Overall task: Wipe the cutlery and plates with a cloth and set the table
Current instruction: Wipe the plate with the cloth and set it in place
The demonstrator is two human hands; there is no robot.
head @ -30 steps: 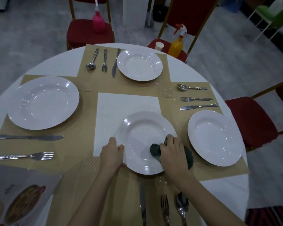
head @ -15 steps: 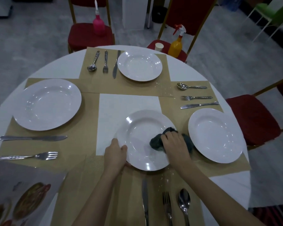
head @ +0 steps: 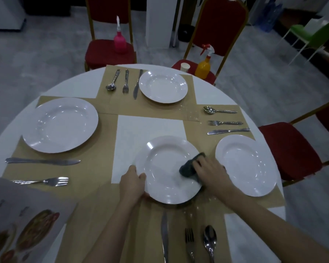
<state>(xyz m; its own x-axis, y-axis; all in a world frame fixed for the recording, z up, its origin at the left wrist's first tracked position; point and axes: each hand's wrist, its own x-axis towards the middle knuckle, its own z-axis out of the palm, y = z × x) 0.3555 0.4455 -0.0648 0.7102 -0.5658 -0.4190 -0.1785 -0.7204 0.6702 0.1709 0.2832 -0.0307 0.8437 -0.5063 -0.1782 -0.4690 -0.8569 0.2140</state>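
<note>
Your left hand [head: 131, 184] grips the near-left rim of the white plate [head: 162, 168], thumb on top. Your right hand [head: 210, 168] presses a bunched dark cloth [head: 187, 168] onto the plate's right side. Knife [head: 164, 237], fork [head: 190, 243] and spoon [head: 210, 241] lie nearer you on the tan placemat [head: 110, 215].

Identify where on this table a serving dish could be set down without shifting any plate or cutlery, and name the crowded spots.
Free: the white square at the centre, bordered by four placemats, though the plate being wiped overlaps its near corner. The bare white wedge between far and left settings also offers room. Crowded: around the right hand and cloth, and the left hand.
</note>
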